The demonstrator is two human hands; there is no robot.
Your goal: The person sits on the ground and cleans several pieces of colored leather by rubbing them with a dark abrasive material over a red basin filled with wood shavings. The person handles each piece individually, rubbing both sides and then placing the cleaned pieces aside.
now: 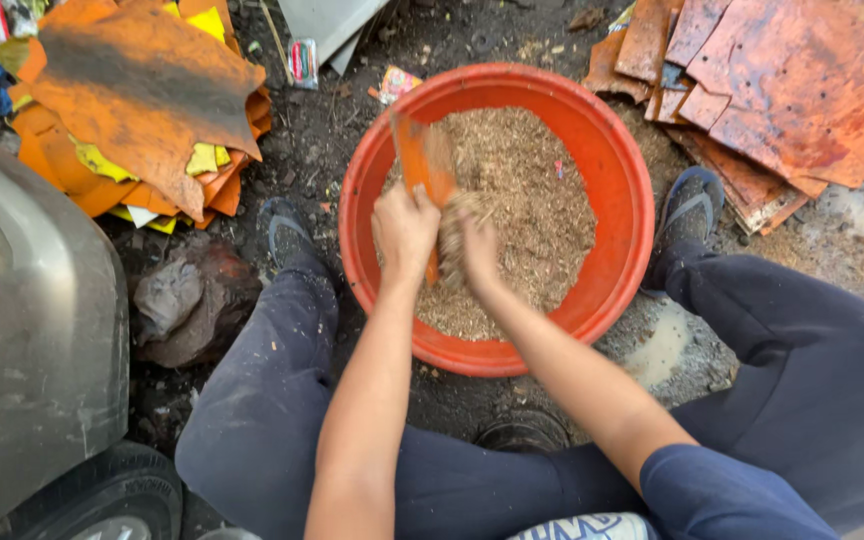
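Over round orange plastic basin (pixel 620 170) of tan sawdust (pixel 537 200): left hand (pixel 404 230) gripping flat orange strip (pixel 422 160), right hand (pixel 474 250) clutching sawdust clump. Beyond basin's far rim, small colourful wrapper (pixel 396 82) and little striped packet (pixel 303 62).

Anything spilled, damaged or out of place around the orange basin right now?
Some sawdust-like spill lies on the ground right of the orange basin. Small wrappers litter the dirt above it. The left hand grips an orange piece; the right hand rubs sawdust on it.
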